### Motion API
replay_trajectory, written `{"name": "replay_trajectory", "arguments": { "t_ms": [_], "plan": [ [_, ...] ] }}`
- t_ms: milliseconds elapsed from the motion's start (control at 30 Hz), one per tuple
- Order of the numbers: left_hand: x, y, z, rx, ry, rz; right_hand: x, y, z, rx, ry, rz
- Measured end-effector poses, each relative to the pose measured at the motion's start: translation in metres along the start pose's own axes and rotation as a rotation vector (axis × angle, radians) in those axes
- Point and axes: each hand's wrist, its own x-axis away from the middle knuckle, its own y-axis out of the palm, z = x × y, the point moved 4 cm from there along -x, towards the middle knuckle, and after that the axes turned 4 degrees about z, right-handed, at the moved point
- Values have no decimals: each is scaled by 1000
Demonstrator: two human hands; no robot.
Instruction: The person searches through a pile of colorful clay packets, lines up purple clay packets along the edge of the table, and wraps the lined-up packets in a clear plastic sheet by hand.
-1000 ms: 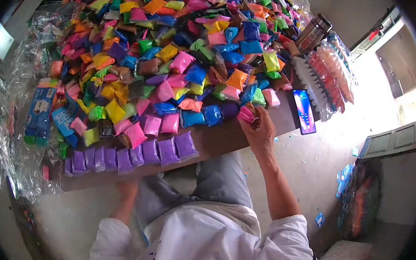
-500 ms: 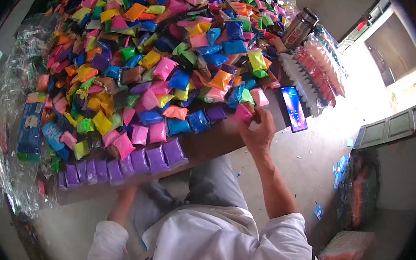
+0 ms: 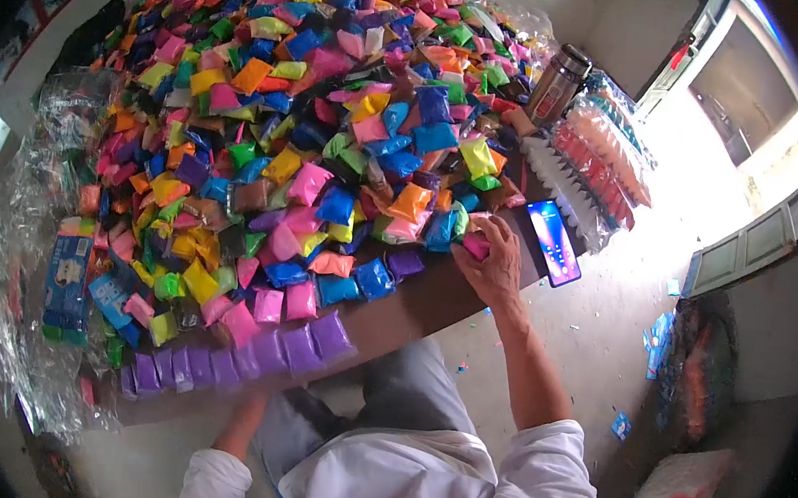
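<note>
Right hand (image 3: pixel 497 265) nearer; thumb and fingers closed on small magenta plastic packet (image 3: pixel 476 246), left of palm, beside multicoloured packet heap (image 3: pixel 310 184); long axis unclear; left hand (image 3: pixel 248 412) part-hidden at brown tabletop (image 3: pixel 407 321) edge; its grip cannot be told.

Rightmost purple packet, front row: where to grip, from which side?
I'd pinch the purple packet by its free right edge, coming from the right: bare tabletop lies there, while the neighbouring packet crowds its left.
</note>
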Motion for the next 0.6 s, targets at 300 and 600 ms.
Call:
{"name": "replay_trajectory", "arguments": {
  "t_ms": [300, 600],
  "plan": [
    [-3, 3, -10, -14, 7, 7, -5, -7, -13, 40, 126, -17],
    [-5, 7, -16, -17, 3, 13, -5, 5, 6, -81, 220, 63]
  ]
}}
